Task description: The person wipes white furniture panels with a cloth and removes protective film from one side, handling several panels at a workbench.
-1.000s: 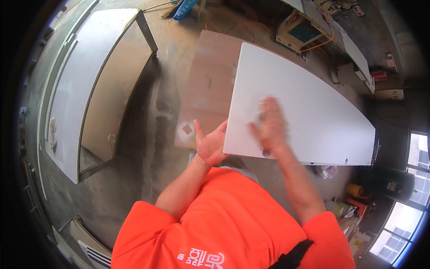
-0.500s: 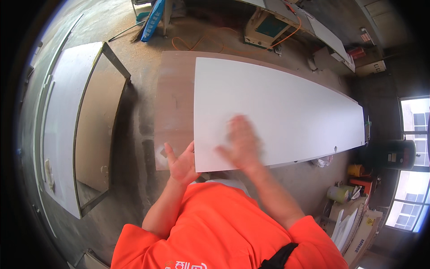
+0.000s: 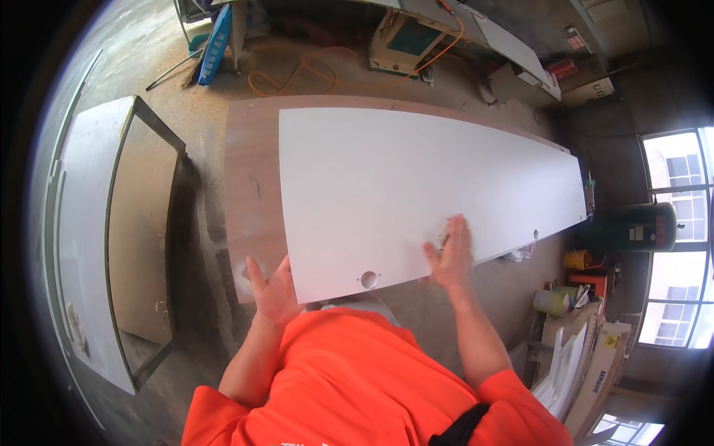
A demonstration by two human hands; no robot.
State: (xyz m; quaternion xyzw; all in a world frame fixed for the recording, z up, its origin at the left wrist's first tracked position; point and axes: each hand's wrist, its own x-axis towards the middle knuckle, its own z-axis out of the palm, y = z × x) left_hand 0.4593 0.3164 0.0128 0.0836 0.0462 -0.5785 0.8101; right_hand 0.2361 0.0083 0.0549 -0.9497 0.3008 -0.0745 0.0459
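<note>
A long white panel (image 3: 387, 171) with round hinge holes along its near edge lies on a larger brown board (image 3: 253, 178). My left hand (image 3: 275, 294) is at the panel's near left corner, thumb spread away and fingers against the left edge, their tips partly hidden. On the panel's near side, right of the closest hinge hole (image 3: 369, 279), my right hand (image 3: 454, 256) rests with fingers stretched out and thumb apart. A small pale and dark patch shows between that thumb and the fingers; I cannot make out what it is.
An open-framed white cabinet piece (image 3: 93, 223) stands at the left. Across the floor behind the board runs an orange hose (image 3: 297, 88). A workbench (image 3: 506, 41) is at the back. At the right are a dark green tank (image 3: 632, 227), paint cans (image 3: 550, 301) and a long carton (image 3: 601, 372).
My right hand has slid right along the panel, uncovering the closest hinge hole. My left hand keeps its place at the corner. The whole view has shifted slightly.
</note>
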